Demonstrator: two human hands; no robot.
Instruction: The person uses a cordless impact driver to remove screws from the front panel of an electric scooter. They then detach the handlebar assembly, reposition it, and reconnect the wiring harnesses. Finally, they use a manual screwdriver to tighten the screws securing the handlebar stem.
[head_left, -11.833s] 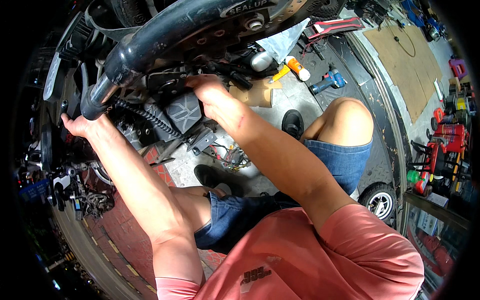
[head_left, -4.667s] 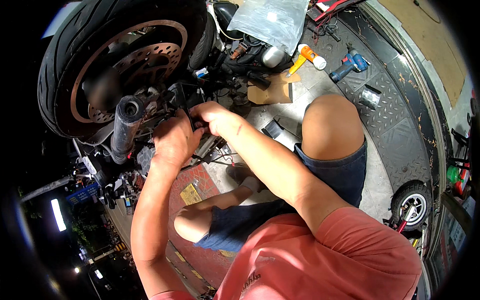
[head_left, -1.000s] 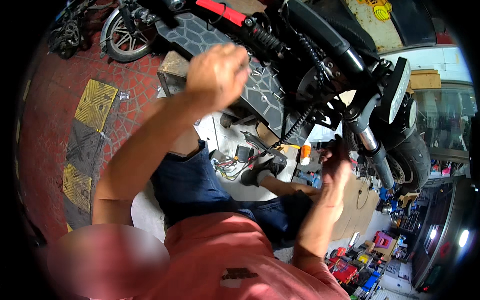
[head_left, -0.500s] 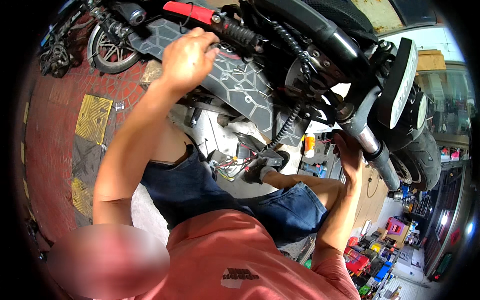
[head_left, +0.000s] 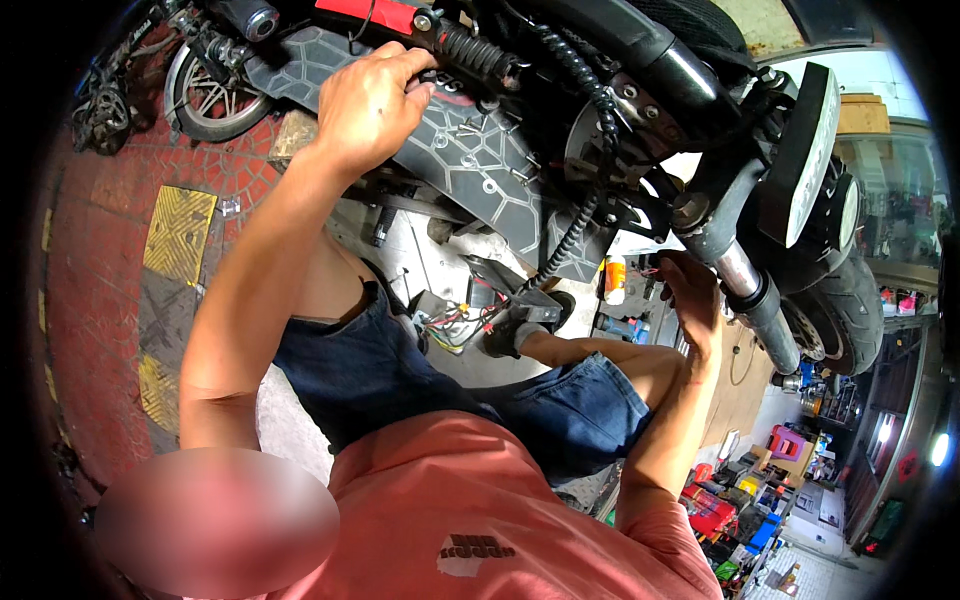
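Note:
My left hand [head_left: 369, 105] is at the scooter's grey patterned deck [head_left: 465, 185], beside a black coil-over shock [head_left: 470, 50] and red bar [head_left: 365, 15]; its fingers are closed on something small and dark that I cannot make out. Several bolts and washers [head_left: 470, 160] lie loose on the deck. My right hand [head_left: 692, 295] is low beside the front fork [head_left: 742, 275], below a black bracket [head_left: 640, 220], its fingers bent but apart. A spiral-wrapped cable [head_left: 570, 250] runs down past the deck's edge toward loose coloured wires [head_left: 450, 320].
The front tyre [head_left: 855, 310] and a long light [head_left: 805, 160] are at the right. Another two-wheeler's wheel [head_left: 205, 95] stands top left, above red paving [head_left: 100, 270]. An orange-white bottle [head_left: 614, 280] and blue drill [head_left: 620, 330] lie beyond my leg. Tools and boxes [head_left: 720, 510] crowd the lower right.
Since a second ago my left hand has moved up and left onto the deck beside the shock. My right hand has shifted right and slightly up, closer in beside the fork.

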